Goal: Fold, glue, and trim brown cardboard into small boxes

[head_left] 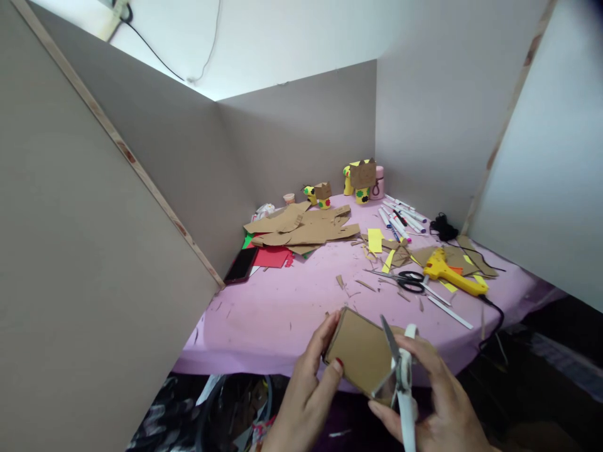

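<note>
My left hand (313, 380) grips the left side of a brown cardboard piece (362, 351), with the thumb on its face and the fingers behind its edge. White-handled scissors (405, 376) are in my right hand (436, 392), their blades spread apart at the right part of the cardboard. My right thumb lies near the lower right corner of the piece. Both are held at the front edge of the pink-covered table (277, 314).
Cardboard sheets (311, 226), a phone (241, 265), and red paper (271, 252) lie back left. Decorated figures (362, 179) stand behind. Markers (405, 213), black scissors (411, 281) and a yellow glue gun (452, 274) lie right. A bin (235, 408) stands below.
</note>
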The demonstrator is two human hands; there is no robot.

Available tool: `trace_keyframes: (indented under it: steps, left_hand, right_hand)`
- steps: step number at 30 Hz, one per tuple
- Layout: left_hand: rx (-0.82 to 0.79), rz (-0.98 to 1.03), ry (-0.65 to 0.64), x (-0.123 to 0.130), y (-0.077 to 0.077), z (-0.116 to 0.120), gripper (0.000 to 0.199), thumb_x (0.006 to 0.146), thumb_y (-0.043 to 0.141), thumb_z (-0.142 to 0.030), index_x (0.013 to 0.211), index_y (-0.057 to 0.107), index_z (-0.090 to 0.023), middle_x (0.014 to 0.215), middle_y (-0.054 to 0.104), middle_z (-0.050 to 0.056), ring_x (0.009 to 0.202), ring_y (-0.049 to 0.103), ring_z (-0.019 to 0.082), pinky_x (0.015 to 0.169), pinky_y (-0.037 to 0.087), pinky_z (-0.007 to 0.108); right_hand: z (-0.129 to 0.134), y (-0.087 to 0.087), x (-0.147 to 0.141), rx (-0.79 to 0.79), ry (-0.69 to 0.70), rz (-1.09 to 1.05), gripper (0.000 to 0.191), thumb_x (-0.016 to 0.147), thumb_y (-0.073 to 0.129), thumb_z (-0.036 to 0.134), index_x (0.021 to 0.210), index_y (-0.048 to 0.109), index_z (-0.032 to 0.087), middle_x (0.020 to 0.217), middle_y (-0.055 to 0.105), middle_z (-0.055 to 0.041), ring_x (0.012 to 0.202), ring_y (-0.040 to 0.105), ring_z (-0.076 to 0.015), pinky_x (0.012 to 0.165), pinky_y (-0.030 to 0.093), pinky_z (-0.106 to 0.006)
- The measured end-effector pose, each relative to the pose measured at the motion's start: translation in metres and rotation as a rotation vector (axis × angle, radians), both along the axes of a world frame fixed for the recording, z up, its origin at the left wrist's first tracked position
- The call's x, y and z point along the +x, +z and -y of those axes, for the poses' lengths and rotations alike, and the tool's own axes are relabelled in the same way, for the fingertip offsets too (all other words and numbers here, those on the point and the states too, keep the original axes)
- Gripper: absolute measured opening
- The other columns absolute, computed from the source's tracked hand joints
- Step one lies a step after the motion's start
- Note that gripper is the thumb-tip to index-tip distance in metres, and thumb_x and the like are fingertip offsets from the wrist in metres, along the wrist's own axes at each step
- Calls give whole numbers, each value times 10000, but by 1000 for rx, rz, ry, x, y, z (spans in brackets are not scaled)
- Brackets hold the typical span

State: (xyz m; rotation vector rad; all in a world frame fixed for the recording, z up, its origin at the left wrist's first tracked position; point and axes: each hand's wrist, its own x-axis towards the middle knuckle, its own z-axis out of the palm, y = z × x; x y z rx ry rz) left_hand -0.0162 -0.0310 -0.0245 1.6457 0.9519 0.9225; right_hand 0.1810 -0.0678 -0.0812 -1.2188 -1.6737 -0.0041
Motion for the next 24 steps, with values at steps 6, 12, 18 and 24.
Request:
trace_keyframes:
  steps: [6, 12, 18, 24]
  left_hand:
    - [-74, 197, 82, -6, -25, -23, 825, 772, 654, -615, 1473, 293, -374, 1620, 212, 35, 1484, 153, 293, 1197, 174, 460]
    - [-330, 430, 163, 3, -40, -26, 1000, 621, 777, -623, 1452, 326, -298, 1533, 361, 165, 1359, 406, 386, 1102, 330, 510]
    - [-247, 143, 53, -12, -9, -19, 847, 639, 753, -644, 1363, 505, -280, 1517, 416, 132, 1419, 300, 382, 1141, 252, 534]
    - [-252, 41, -139, -23, 11, -19, 1070, 567, 808, -629, 1468, 362, -261, 1562, 338, 124, 1413, 308, 380, 1157, 229, 512]
  right_hand:
    - [-1, -7, -7, -98, 29, -314, 660, 768, 680, 329, 1340, 354, 270, 1322, 563, -145, 1197, 574, -366, 1025, 441, -526]
    - [-2, -21, -14, -363, 75, -669, 838, 694, 749, 448, 1392, 323, 266, 1326, 573, -143, 1178, 589, -359, 973, 485, -452]
    - [-2, 1, -8, -461, 232, -851, 890, 629, 815, 482, 1371, 366, 281, 1339, 576, -126, 1192, 581, -340, 993, 459, -412]
    - [-4, 20, 8, -617, 613, -1060, 840, 592, 853, 538, 1309, 461, 342, 1281, 645, -74, 1174, 603, -299, 966, 479, -356]
